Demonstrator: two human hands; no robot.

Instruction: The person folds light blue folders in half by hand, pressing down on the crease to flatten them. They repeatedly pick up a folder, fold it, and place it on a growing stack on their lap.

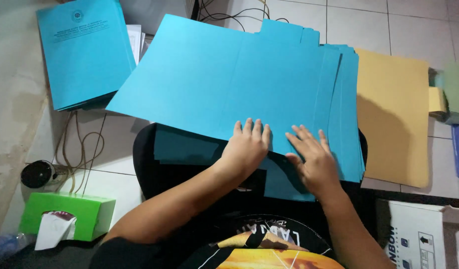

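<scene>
Both hands press flat on the big blue sheet: left hand with fingers together, right hand with fingers slightly spread. Left of that sheet sit a green tissue box and blue booklets; right of it, tan paper.

My left hand and right hand are bare, with no rings, watch or gloves, and both forearms are uncovered right up to the elbows. I wear a black short-sleeved shirt, its sleeve ending at my upper arm. Across the chest runs a round printed design in yellow and orange with white lettering.
</scene>
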